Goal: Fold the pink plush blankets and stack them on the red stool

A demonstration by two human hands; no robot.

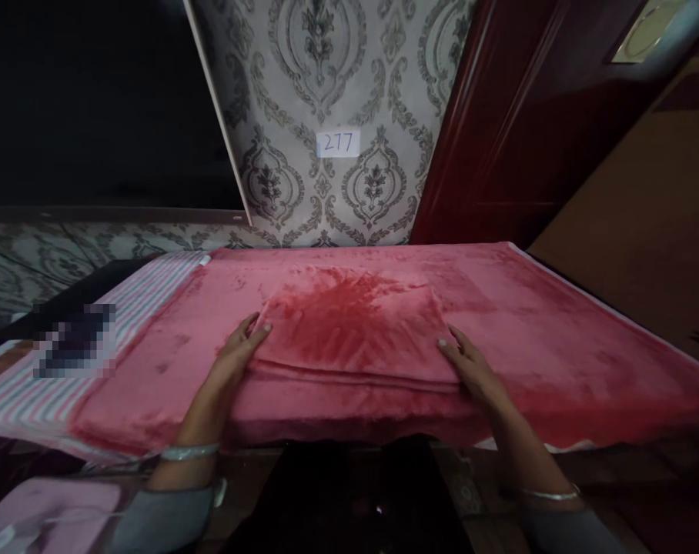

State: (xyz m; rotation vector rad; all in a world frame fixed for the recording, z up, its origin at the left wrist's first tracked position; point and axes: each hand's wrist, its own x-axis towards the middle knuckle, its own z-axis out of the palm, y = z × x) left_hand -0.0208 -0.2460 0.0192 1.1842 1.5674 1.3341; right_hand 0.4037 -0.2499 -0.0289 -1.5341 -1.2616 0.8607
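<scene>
A folded pink plush cloth (349,331) lies in front of me, its layered edge toward my body and darker brushed streaks across its top. My left hand (242,348) grips its left side, with the thumb on top and the fingers around the edge. On the opposite side, my right hand (469,360) holds the right edge in the same way, its fingertips partly hidden. Beneath the folded piece spreads a larger pink plush cover (188,346), which drapes over the front edge of the surface.
A striped cloth (153,296) runs along the left, with a blurred-out dark item (75,342) on it. Behind stand a large black screen (95,108), a patterned wall with a paper marked 277 (339,143), and a dark red door (500,123). A pink stool-like object (55,508) is at lower left.
</scene>
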